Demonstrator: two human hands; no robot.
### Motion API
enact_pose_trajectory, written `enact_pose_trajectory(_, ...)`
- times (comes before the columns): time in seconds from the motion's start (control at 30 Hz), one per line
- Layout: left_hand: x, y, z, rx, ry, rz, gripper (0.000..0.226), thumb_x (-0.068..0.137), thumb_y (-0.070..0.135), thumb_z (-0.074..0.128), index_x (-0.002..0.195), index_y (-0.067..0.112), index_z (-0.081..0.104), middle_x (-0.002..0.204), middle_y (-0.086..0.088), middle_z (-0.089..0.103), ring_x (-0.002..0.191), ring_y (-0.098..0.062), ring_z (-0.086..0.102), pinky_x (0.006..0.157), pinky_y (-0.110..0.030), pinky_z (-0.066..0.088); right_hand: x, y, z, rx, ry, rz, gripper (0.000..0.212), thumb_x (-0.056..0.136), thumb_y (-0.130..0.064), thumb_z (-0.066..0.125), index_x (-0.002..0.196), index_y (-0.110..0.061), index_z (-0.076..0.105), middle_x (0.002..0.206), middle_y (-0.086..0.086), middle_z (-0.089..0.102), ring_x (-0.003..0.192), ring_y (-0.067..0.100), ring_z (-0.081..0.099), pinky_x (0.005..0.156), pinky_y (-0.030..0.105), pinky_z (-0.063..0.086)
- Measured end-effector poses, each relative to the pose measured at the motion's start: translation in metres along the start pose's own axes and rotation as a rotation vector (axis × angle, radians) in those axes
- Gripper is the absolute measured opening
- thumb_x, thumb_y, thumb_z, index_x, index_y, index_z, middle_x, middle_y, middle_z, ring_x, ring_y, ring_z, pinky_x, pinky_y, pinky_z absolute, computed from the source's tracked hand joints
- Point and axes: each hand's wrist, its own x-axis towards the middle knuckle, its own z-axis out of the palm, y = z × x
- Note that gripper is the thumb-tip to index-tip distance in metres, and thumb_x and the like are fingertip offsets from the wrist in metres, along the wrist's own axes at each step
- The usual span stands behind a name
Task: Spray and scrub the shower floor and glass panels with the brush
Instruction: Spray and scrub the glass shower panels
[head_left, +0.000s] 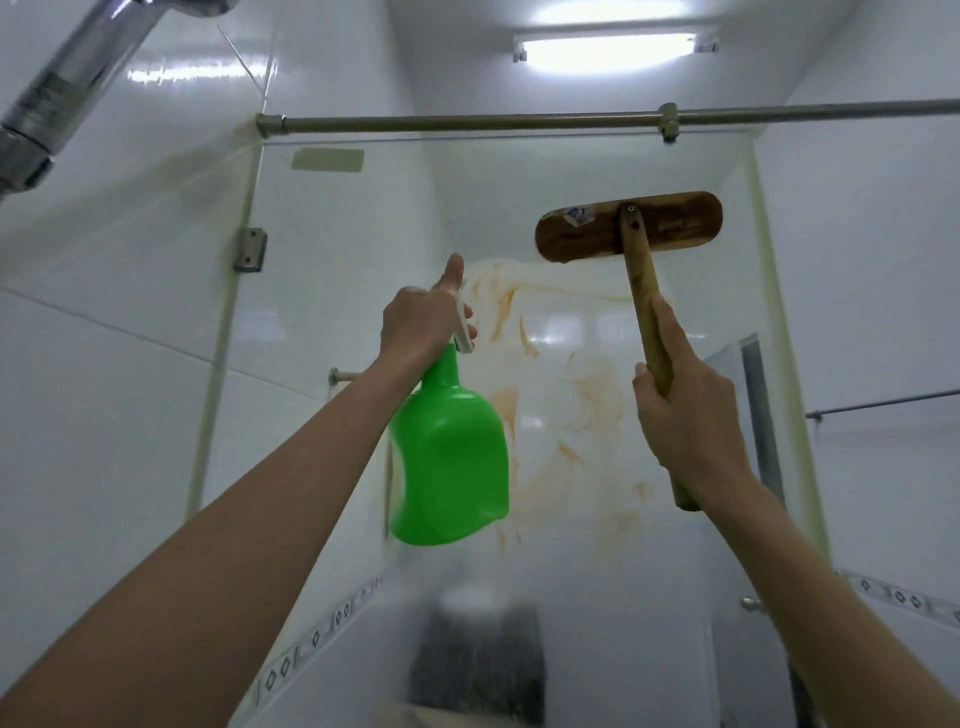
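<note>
A glass shower panel stands in front of me, smeared with orange-brown streaks across its middle. My left hand grips the white trigger head of a green spray bottle, held up close to the glass with the nozzle pointing at it. My right hand is closed around the wooden handle of a scrub brush. The brush's flat wooden head lies against the upper part of the glass, above the streaks. Its bristles face away and are hidden.
A metal rail runs along the top of the glass, with a hinge on the left edge. A chrome shower pipe juts in at top left. White tiled walls close in on both sides. A dark shape shows low through the glass.
</note>
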Motion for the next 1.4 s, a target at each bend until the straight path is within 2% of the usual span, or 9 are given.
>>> enact_pose_trajectory(0.17, -0.006, 0.001, 0.017, -0.07, -0.028, -0.013, 0.057, 0.1, 0.062, 0.044, 0.075, 0.015, 0.067, 0.069, -0.001, 0.07, 0.064, -0.02, 0.07, 0.09, -0.042, 0.058, -0.003, 0.004, -0.009, -0.03, -0.014, 0.015, 0.066, 0.1, -0.012, 0.047, 0.154, -0.032, 0.015, 0.06, 0.002, 0.046, 0.047, 0.013, 0.046, 0.045, 0.018, 0.039)
enact_pose_trajectory(0.27, -0.011, 0.0, 0.027, -0.169, -0.111, -0.037, 0.057, 0.099, 0.062, 0.045, 0.076, 0.016, 0.067, 0.064, 0.0, 0.072, 0.073, -0.024, 0.074, 0.092, -0.045, 0.058, -0.003, 0.006, -0.011, -0.066, -0.018, 0.027, 0.065, 0.1, -0.014, 0.048, 0.154, -0.032, 0.016, 0.061, 0.0, 0.046, 0.049, 0.012, 0.048, 0.046, 0.016, 0.038)
enact_pose_trajectory(0.37, -0.019, 0.001, 0.04, -0.128, -0.157, -0.04, 0.062, 0.1, 0.063, 0.042, 0.072, 0.012, 0.066, 0.059, -0.002, 0.068, 0.066, -0.023, 0.069, 0.093, -0.046, 0.057, -0.003, 0.009, -0.012, -0.069, -0.012, 0.028, 0.065, 0.1, -0.014, 0.049, 0.154, -0.031, 0.017, 0.061, -0.001, 0.045, 0.05, 0.011, 0.048, 0.047, 0.014, 0.037)
enact_pose_trajectory(0.5, -0.028, -0.004, 0.05, -0.185, -0.208, -0.037, 0.063, 0.099, 0.064, 0.044, 0.089, 0.009, 0.072, 0.073, -0.005, 0.074, 0.07, -0.023, 0.074, 0.092, -0.045, 0.058, -0.003, 0.013, -0.018, -0.064, -0.014, 0.019, 0.066, 0.1, -0.013, 0.049, 0.155, -0.03, 0.017, 0.064, -0.001, 0.046, 0.052, 0.011, 0.048, 0.049, 0.015, 0.038)
enact_pose_trajectory(0.67, -0.045, -0.017, 0.057, -0.104, -0.265, -0.064, 0.062, 0.099, 0.063, 0.044, 0.079, 0.01, 0.069, 0.069, -0.005, 0.071, 0.065, -0.022, 0.07, 0.088, -0.043, 0.059, -0.012, 0.017, -0.021, -0.076, -0.029, 0.021, 0.066, 0.1, -0.013, 0.047, 0.155, -0.03, 0.016, 0.063, 0.0, 0.047, 0.051, 0.012, 0.048, 0.047, 0.013, 0.039)
enact_pose_trajectory(0.8, -0.059, -0.03, 0.059, -0.159, -0.307, -0.096, 0.062, 0.1, 0.061, 0.045, 0.096, 0.006, 0.072, 0.078, -0.006, 0.073, 0.065, -0.019, 0.072, 0.076, -0.033, 0.061, -0.024, 0.017, -0.015, -0.085, -0.068, 0.062, 0.064, 0.1, -0.015, 0.047, 0.155, -0.029, 0.016, 0.064, -0.004, 0.047, 0.05, 0.007, 0.047, 0.043, 0.011, 0.041)
enact_pose_trajectory(0.93, -0.074, -0.038, 0.064, -0.111, -0.311, -0.103, 0.058, 0.099, 0.061, 0.047, 0.077, 0.012, 0.069, 0.068, -0.004, 0.069, 0.063, -0.021, 0.068, 0.088, -0.044, 0.059, -0.035, 0.022, -0.004, -0.064, -0.114, 0.092, 0.063, 0.101, -0.016, 0.046, 0.155, -0.029, 0.016, 0.064, -0.004, 0.047, 0.05, 0.008, 0.049, 0.046, 0.011, 0.04)
enact_pose_trajectory(1.03, -0.083, -0.045, 0.063, -0.131, -0.326, -0.106, 0.058, 0.098, 0.063, 0.046, 0.074, 0.016, 0.07, 0.067, -0.002, 0.073, 0.069, -0.023, 0.073, 0.095, -0.048, 0.056, -0.042, 0.026, 0.003, -0.061, -0.128, 0.102, 0.063, 0.101, -0.017, 0.047, 0.155, -0.029, 0.016, 0.065, -0.005, 0.049, 0.052, 0.01, 0.051, 0.048, 0.012, 0.043)
enact_pose_trajectory(1.4, -0.12, -0.071, 0.052, -0.054, -0.323, -0.122, 0.063, 0.099, 0.062, 0.042, 0.069, 0.012, 0.066, 0.061, -0.001, 0.069, 0.063, -0.021, 0.068, 0.093, -0.047, 0.056, -0.055, 0.017, 0.013, -0.048, -0.136, 0.093, 0.061, 0.102, -0.018, 0.046, 0.155, -0.026, 0.018, 0.071, -0.014, 0.047, 0.054, 0.007, 0.052, 0.05, 0.006, 0.041)
